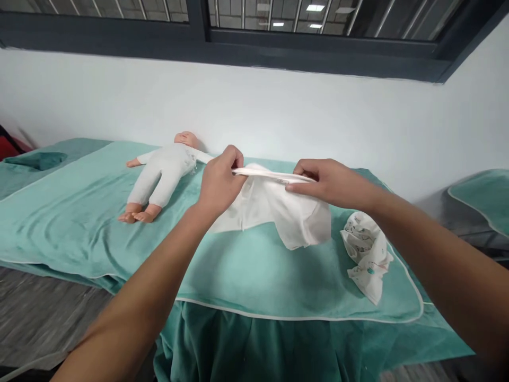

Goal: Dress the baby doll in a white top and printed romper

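A white cloth garment (302, 217) hangs between my two hands, its upper edge pulled fairly straight; I cannot tell which garment it is. My left hand (222, 180) pinches that edge at the left. Farther right, my right hand (328, 181) grips the same edge between thumb and fingers. The lower part drapes down over the green sheet. Left of my left hand, a baby doll (165, 170) with a white cloth body lies on its back, its head near the wall and one arm stretched toward my left hand.
A crumpled white printed cloth (366, 254) lies on the green sheet (254, 281), below my right forearm. Behind the bed rises a white wall (254, 111) with a dark window frame (318, 50). Another green cloth (485, 196) is at the right edge. Grey floor (43, 302) shows at lower left.
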Motion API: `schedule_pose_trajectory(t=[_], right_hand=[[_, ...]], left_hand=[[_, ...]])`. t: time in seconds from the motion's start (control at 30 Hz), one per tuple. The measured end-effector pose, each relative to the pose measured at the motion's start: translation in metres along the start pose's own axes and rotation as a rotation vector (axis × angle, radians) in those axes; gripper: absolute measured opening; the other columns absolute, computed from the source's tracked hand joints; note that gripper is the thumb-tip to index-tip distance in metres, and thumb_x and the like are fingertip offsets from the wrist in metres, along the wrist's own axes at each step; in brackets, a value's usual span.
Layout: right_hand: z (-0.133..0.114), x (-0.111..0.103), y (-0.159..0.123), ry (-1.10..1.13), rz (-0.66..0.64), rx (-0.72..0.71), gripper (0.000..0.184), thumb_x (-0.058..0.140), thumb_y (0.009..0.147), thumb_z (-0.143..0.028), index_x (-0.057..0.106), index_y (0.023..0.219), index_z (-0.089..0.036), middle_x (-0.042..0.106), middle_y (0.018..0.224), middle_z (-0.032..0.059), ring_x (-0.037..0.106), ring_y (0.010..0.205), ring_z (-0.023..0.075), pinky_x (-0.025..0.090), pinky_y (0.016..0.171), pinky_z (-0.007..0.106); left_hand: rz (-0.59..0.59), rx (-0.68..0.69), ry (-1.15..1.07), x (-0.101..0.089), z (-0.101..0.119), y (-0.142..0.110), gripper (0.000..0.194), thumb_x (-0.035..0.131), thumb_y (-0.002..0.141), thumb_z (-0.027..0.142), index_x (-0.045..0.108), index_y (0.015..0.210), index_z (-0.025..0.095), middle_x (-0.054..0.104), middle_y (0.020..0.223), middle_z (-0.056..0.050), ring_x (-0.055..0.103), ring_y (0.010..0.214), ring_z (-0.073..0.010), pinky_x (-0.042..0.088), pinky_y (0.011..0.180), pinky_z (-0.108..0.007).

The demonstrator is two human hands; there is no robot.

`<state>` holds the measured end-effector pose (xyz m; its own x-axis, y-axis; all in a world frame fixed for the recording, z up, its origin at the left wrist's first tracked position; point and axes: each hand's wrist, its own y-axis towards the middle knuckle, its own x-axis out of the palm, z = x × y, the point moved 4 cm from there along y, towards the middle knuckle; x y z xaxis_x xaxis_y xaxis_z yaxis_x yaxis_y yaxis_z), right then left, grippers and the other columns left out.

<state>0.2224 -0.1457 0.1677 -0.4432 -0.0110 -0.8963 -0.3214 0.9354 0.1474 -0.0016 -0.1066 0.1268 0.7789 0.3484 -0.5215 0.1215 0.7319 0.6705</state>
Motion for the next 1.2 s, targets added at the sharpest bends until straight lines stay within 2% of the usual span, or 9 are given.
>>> schedule_pose_trajectory(t=[0.17, 0.33, 0.47, 0.6, 0.73, 0.93, 1.03, 1.13, 1.2], right_hand=[[0.013, -0.010, 0.000, -0.202, 0.344, 0.082, 0.016, 0.060, 0.088, -0.030, 0.067, 0.100, -0.022, 0.062, 0.080, 0.0034, 0.054, 0.074, 0.0207, 0.038, 0.072, 0.034], [0.044, 0.000, -0.005, -0.307, 0.308, 0.152, 0.026, 0.049, 0.087, -0.019, 0.072, 0.098, -0.024, 0.071, 0.090, 0.0055, 0.060, 0.084, 0.0259, 0.042, 0.075, 0.037], [0.064, 0.003, -0.016, -0.153, 0.356, 0.209, 0.032, 0.045, 0.082, -0.015, 0.074, 0.093, -0.023, 0.074, 0.094, 0.0044, 0.063, 0.086, 0.0238, 0.044, 0.072, 0.033], [0.069, -0.002, -0.026, 0.007, 0.392, 0.335, 0.031, 0.047, 0.082, -0.019, 0.076, 0.095, -0.022, 0.074, 0.089, 0.0049, 0.062, 0.077, 0.0190, 0.044, 0.068, 0.031], [0.070, -0.007, -0.014, -0.041, 0.293, 0.373, 0.029, 0.048, 0.084, -0.021, 0.076, 0.091, -0.018, 0.072, 0.085, 0.0076, 0.060, 0.074, 0.0177, 0.043, 0.068, 0.031], [0.090, 0.033, 0.034, -0.308, 0.142, 0.430, 0.028, 0.056, 0.083, -0.022, 0.073, 0.104, -0.021, 0.072, 0.106, 0.0136, 0.066, 0.099, 0.0335, 0.049, 0.084, 0.045], [0.080, 0.081, 0.040, -0.409, 0.230, 0.321, 0.041, 0.048, 0.084, -0.014, 0.066, 0.121, -0.013, 0.067, 0.120, 0.0225, 0.061, 0.111, 0.0392, 0.047, 0.092, 0.054], [0.063, 0.142, 0.038, -0.254, 0.205, 0.071, 0.050, 0.046, 0.084, -0.012, 0.058, 0.133, -0.012, 0.057, 0.139, 0.0202, 0.051, 0.128, 0.0341, 0.040, 0.109, 0.050], [0.065, 0.177, 0.037, -0.078, 0.150, 0.150, 0.049, 0.046, 0.090, -0.022, 0.054, 0.138, -0.015, 0.059, 0.140, 0.0151, 0.053, 0.130, 0.0290, 0.040, 0.113, 0.044]], left_hand=[[-0.068, -0.058, 0.249, -0.025, 0.006, 0.006, 0.017, 0.055, 0.082, 0.016, 0.055, 0.098, 0.023, 0.063, 0.083, -0.001, 0.062, 0.085, -0.0216, 0.047, 0.080, -0.034], [-0.145, -0.140, 0.431, -0.039, -0.021, 0.003, 0.026, 0.055, 0.083, 0.016, 0.058, 0.107, 0.025, 0.068, 0.092, -0.006, 0.066, 0.092, -0.0290, 0.050, 0.082, -0.040], [-0.128, -0.196, 0.454, -0.049, -0.038, -0.007, 0.020, 0.054, 0.086, 0.019, 0.060, 0.103, 0.026, 0.070, 0.092, -0.007, 0.066, 0.089, -0.0293, 0.050, 0.079, -0.040], [-0.097, -0.286, 0.402, -0.062, -0.042, -0.009, 0.019, 0.052, 0.086, 0.019, 0.061, 0.102, 0.026, 0.068, 0.088, -0.005, 0.063, 0.084, -0.0258, 0.052, 0.075, -0.039], [-0.231, -0.386, 0.475, -0.062, -0.051, 0.002, 0.022, 0.054, 0.086, 0.019, 0.063, 0.105, 0.024, 0.068, 0.090, -0.006, 0.063, 0.088, -0.0285, 0.054, 0.078, -0.045], [-0.290, -0.431, 0.603, -0.016, -0.091, 0.006, 0.035, 0.053, 0.086, 0.020, 0.060, 0.121, 0.022, 0.069, 0.110, -0.014, 0.066, 0.103, -0.0354, 0.054, 0.088, -0.050], [-0.310, -0.377, 0.554, 0.023, -0.101, -0.016, 0.046, 0.058, 0.085, 0.023, 0.055, 0.130, 0.015, 0.059, 0.132, -0.020, 0.060, 0.120, -0.0368, 0.052, 0.096, -0.049], [-0.392, -0.114, 0.417, 0.067, -0.092, -0.047, 0.041, 0.052, 0.090, 0.018, 0.055, 0.130, 0.016, 0.056, 0.139, -0.015, 0.051, 0.133, -0.0293, 0.046, 0.108, -0.042], [-0.511, -0.080, 0.330, 0.093, -0.091, -0.065, 0.034, 0.047, 0.095, 0.020, 0.058, 0.127, 0.017, 0.060, 0.136, -0.014, 0.055, 0.129, -0.0249, 0.047, 0.107, -0.038]])
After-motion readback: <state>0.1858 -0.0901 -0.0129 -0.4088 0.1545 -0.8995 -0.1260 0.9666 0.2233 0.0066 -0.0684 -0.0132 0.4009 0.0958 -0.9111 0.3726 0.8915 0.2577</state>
